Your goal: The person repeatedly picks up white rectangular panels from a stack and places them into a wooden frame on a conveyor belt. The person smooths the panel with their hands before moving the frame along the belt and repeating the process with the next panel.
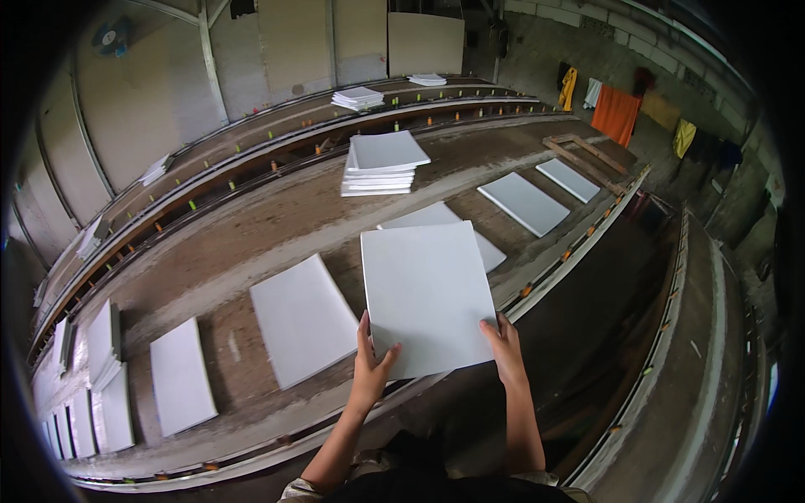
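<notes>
A blank white rectangular panel (429, 293) is held out in front of me, its broad face toward me. My left hand (374, 362) grips its lower left edge, with the thumb on the face and the fingers behind. On the lower right edge my right hand (505, 345) closes the same way. Partly hidden behind it, another white panel (489, 250) lies on the long brown table (235, 243). Just left of my left hand is a similar panel (303, 323), lying flat.
A stack of white panels (381, 163) stands mid-table; a smaller stack (358, 99) sits on the far table. More panels lie in a row, one (524, 204) right and one (182, 377) left. A wooden frame (587, 159) rests at the right end. Cloths, including an orange one (615, 116), hang beyond.
</notes>
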The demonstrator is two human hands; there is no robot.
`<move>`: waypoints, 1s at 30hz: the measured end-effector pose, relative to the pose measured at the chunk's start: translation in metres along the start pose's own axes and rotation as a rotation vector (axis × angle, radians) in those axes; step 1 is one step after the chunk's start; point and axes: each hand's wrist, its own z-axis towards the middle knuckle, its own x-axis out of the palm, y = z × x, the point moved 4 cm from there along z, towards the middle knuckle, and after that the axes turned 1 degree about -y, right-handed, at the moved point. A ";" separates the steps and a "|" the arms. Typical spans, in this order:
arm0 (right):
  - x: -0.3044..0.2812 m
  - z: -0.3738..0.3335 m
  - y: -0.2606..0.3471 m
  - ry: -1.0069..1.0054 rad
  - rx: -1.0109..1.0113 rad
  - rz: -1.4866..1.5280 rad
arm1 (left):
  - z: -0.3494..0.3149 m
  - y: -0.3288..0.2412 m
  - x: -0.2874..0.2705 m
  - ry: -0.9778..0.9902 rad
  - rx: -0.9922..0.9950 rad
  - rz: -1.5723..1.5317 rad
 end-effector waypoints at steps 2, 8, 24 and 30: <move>-0.033 0.023 0.005 -0.020 -0.029 -0.021 | 0.021 0.003 0.034 0.002 0.118 0.032; -0.114 0.073 0.030 -0.101 -0.004 -0.047 | 0.072 0.015 0.125 0.043 0.119 0.102; -0.343 0.222 0.014 -0.151 -0.012 0.147 | 0.214 0.078 0.368 0.102 0.116 0.148; -0.455 0.292 0.020 -0.225 -0.020 0.177 | 0.288 0.093 0.490 0.112 0.281 0.356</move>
